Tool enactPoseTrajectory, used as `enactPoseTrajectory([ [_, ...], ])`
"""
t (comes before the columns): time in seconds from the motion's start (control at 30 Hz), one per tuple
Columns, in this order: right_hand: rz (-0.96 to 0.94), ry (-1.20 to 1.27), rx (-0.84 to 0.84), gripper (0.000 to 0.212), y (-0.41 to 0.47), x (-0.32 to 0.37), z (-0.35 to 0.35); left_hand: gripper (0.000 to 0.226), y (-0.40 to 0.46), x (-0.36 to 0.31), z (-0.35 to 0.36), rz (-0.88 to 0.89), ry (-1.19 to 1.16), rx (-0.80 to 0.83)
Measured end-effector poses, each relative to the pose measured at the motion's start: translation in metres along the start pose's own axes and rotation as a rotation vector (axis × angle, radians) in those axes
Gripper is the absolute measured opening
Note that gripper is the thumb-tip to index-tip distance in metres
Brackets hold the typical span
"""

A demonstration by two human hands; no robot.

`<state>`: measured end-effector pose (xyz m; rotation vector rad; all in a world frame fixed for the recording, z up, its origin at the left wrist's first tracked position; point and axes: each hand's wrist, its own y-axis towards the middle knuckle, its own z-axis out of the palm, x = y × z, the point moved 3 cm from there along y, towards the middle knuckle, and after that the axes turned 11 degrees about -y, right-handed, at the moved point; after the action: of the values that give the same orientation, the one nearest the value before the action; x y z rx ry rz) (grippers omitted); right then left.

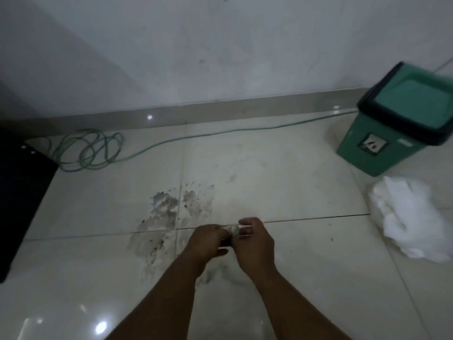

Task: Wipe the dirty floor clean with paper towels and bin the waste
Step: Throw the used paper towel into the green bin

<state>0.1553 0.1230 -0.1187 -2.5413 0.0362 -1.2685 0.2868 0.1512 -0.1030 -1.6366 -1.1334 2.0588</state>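
Pinching a soiled towel wad (234,229) between left hand (208,241) and right hand (255,239), we hold it above the floor; the bin (382,143) stands far right, nearer our right hand.

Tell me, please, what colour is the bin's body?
Green, with a black rim; the bin shows in the head view.

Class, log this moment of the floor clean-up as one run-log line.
left hand + right hand: gripping soiled paper wad | grey dirt patch: still on tiles | green swing-lid bin: far right | clean paper towels: beside bin
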Motion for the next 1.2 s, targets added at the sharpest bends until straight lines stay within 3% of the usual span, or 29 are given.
enactPoseTrajectory([
  [0.1,0.014,0.154,-0.144,0.022,0.018,0.008,-0.052,0.019,-0.004,-0.032,0.049,0.063,-0.144,0.132],
  [0.2,-0.045,0.220,-0.194,0.019,0.036,0.014,-0.102,0.018,-0.008,-0.060,0.092,0.173,-0.099,0.194],
  [0.33,-0.180,0.234,-0.214,0.033,0.061,0.013,-0.164,0.015,-0.006,-0.093,0.146,0.331,-0.063,0.187],
  [0.4,-0.221,0.203,-0.239,0.027,0.071,0.014,-0.183,0.014,-0.005,-0.106,0.165,0.357,-0.082,0.202],
  [0.53,-0.231,0.139,-0.389,0.023,0.098,0.011,-0.236,0.014,-0.001,-0.133,0.227,0.423,-0.094,0.304],
  [0.67,-0.232,0.105,-0.557,0.023,0.131,0.012,-0.291,0.016,0.011,-0.164,0.291,0.533,-0.048,0.270],
  [0.87,-0.279,-0.013,-0.758,0.016,0.173,0.011,-0.355,0.019,0.026,-0.204,0.371,0.770,0.171,0.044],
  [0.97,-0.195,-0.083,-0.735,0.012,0.196,0.002,-0.370,0.017,0.036,-0.215,0.398,0.769,0.304,0.117],
  [1.03,-0.148,-0.127,-0.700,0.008,0.208,-0.007,-0.376,0.018,0.041,-0.215,0.410,0.795,0.526,0.210],
  [1.13,-0.170,-0.302,-0.596,0.013,0.221,-0.019,-0.379,0.034,0.052,-0.207,0.415,0.836,0.903,0.320],
  [1.2,-0.210,-0.474,-0.485,0.014,0.229,-0.024,-0.376,0.042,0.060,-0.204,0.414,0.888,1.036,0.364],
])
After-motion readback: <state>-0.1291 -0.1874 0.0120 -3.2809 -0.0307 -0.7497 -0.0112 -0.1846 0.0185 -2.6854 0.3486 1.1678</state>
